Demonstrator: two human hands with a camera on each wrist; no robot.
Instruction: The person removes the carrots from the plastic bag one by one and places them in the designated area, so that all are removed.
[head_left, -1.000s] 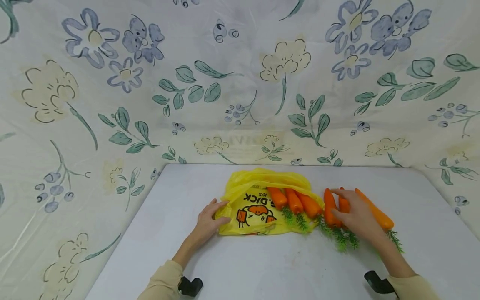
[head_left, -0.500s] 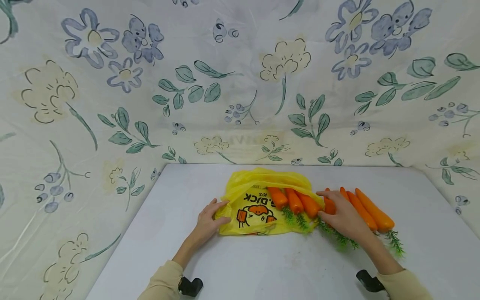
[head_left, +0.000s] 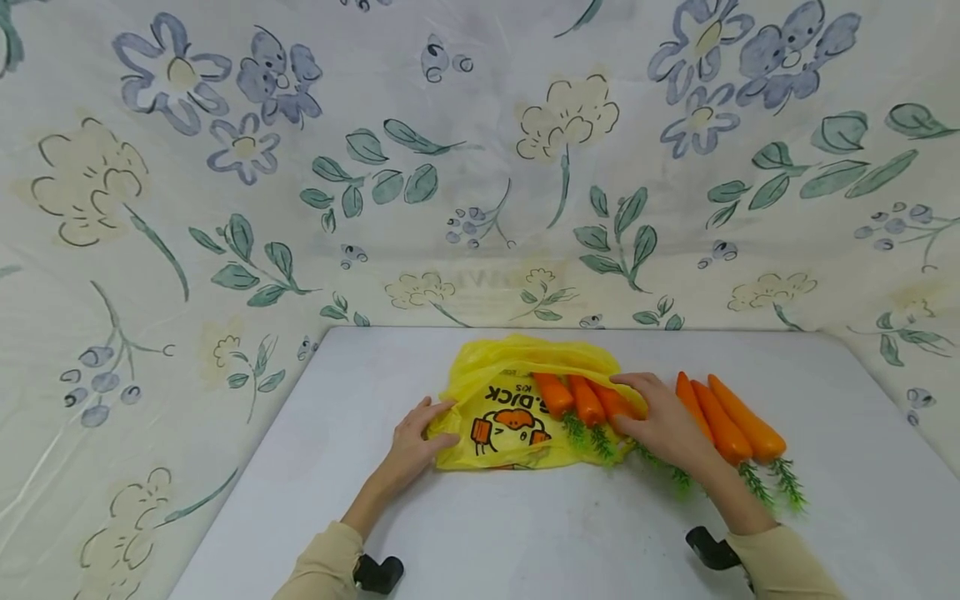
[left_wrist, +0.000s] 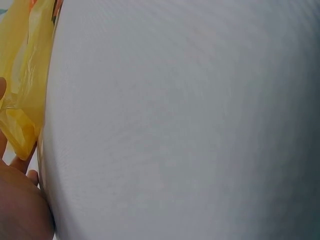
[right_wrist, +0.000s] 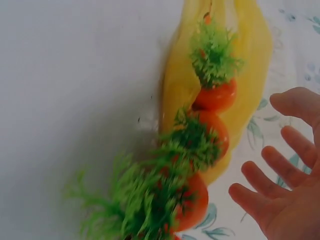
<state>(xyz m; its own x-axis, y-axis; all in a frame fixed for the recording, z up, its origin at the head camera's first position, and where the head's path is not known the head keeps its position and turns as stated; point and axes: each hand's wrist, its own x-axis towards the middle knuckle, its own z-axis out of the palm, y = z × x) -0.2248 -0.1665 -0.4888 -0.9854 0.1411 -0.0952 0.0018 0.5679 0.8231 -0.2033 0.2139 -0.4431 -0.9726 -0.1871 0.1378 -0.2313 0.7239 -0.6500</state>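
A yellow plastic bag (head_left: 487, 367) with a cartoon print lies on the white table. Three orange carrots (head_left: 553, 395) with green fronds sit in its mouth, fronds facing the person. My left hand (head_left: 414, 435) holds the bag's left side, thumb in front; the bag's corner lies between thumb and fingers in the left wrist view. At the bag's right end, my right hand (head_left: 663, 421) is over the rightmost carrot in the bag, its thumb near that carrot. In the right wrist view its fingers (right_wrist: 260, 180) are spread, with nothing in the palm.
Three more carrots (head_left: 723, 421) lie side by side to the right of my right hand, the nearest partly covered. Each wrist wears a black camera mount (head_left: 378, 575). A flower-patterned curtain (head_left: 465, 167) stands behind and beside the table (head_left: 555, 533).
My right hand has moved left from the loose carrots to the bag's right end, uncovering the carrots on the right. The leftmost loose carrot is now hidden. My left hand stays put.
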